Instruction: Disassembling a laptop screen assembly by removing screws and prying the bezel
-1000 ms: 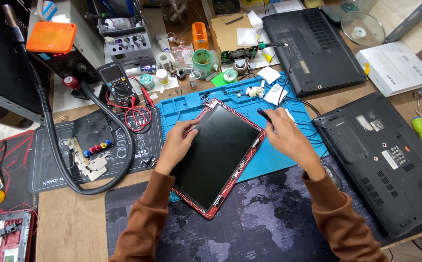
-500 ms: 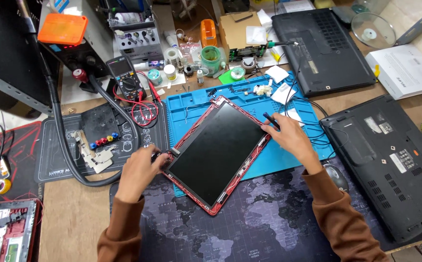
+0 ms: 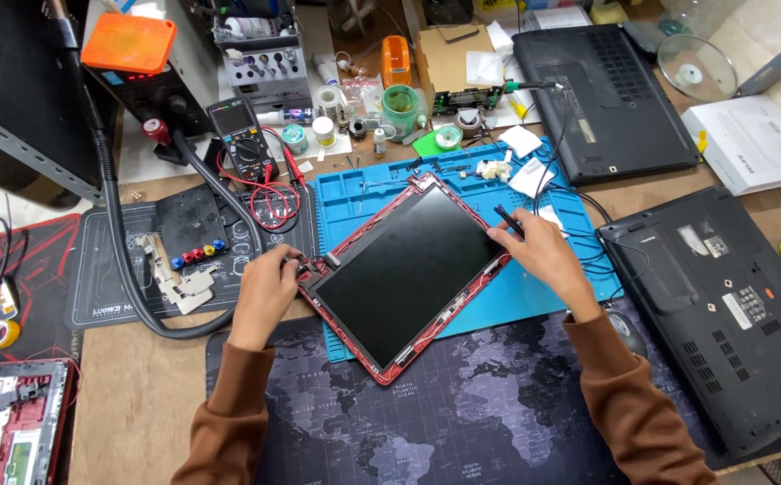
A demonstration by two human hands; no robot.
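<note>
A laptop screen panel (image 3: 408,269) with a black display in a red back cover lies tilted across the blue repair mat (image 3: 354,202) and the dark map-print desk mat (image 3: 462,422). My left hand (image 3: 264,292) grips the panel's left corner at the hinge. My right hand (image 3: 543,256) rests on the panel's right edge and holds a thin black tool (image 3: 509,221) between its fingers. Both arms wear brown sleeves.
An upside-down black laptop base (image 3: 723,314) lies at right, another black laptop (image 3: 601,99) at back. A multimeter (image 3: 242,139) with red leads, a black hose (image 3: 130,251), small jars and an orange-topped unit (image 3: 130,45) crowd the back left. A white box (image 3: 750,144) sits far right.
My left hand slid from the panel's upper left edge down to its left corner. The panel turned slightly and the right hand shifted along its right edge.
</note>
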